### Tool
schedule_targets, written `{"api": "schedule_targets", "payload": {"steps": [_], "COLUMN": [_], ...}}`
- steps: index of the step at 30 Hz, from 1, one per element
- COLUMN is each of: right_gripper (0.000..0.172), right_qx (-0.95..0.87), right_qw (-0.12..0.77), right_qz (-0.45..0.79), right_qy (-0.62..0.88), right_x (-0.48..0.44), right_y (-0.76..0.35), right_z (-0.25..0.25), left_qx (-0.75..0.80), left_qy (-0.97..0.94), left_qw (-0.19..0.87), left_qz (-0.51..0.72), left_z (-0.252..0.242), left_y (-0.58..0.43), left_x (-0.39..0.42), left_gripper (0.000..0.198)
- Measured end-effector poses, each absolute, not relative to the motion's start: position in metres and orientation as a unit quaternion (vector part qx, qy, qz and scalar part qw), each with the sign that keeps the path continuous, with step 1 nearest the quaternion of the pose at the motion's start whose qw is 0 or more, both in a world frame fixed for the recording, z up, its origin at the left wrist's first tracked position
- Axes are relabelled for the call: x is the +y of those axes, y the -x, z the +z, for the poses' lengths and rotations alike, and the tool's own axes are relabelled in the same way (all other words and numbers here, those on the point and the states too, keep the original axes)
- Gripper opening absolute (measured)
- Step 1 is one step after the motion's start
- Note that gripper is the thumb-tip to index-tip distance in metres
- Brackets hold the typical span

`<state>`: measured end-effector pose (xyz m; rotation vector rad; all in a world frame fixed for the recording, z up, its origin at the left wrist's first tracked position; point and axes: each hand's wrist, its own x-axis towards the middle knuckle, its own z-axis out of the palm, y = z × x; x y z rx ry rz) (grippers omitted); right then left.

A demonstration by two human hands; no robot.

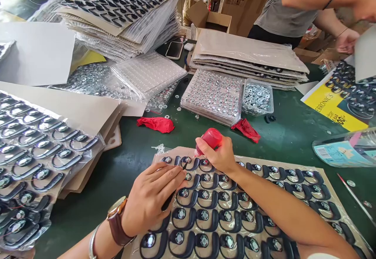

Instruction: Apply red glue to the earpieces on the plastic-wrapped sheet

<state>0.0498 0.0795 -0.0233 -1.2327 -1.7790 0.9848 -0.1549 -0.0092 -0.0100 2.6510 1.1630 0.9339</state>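
Note:
My right hand (221,155) is closed around a red squeeze bottle (213,137), tipped with its nozzle down over the far row of black ear-hook earphone parts (205,214). Those parts lie in rows on a cardboard sheet (180,151), many with a round silver driver facing up. My left hand (160,186) rests low over the sheet's left side, its fingers together around what look like black tweezers (185,166). Only the dark tip and a bit of the body show; the palm hides the rest. The tip points at a part close to the bottle's nozzle.
Film-wrapped stacks of ear-hook parts (41,141) stand left and far left (117,4). Ahead are a driver stack (213,94), a tub of metal rings (257,96), red cloths (155,125) and a phone (174,50). A clear plastic jar (346,149) lies right; a co-worker (282,12) stands opposite.

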Motion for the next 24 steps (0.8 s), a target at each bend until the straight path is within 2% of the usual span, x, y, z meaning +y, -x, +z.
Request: {"api": "schedule_targets", "payload": {"steps": [14,24], "right_gripper": [0.032,0.030], "right_qx": [-0.685,-0.714], "right_qw": [0.357,0.353], "right_qz": [0.447,0.420], "right_qy": [0.452,0.434], "right_x": [0.078,0.077], "right_y": [-0.049,-0.047], "right_z": [-0.024,-0.024], "left_qx": [0.438,0.471], "left_qy": [-0.808,-0.770], "left_qw": [0.172,0.206], "left_qz": [0.355,0.378], "left_z": [0.001,-0.013], "left_y": [0.157,0.167], "left_x": [0.013,0.018], "left_gripper": [0.016,0.015]}}
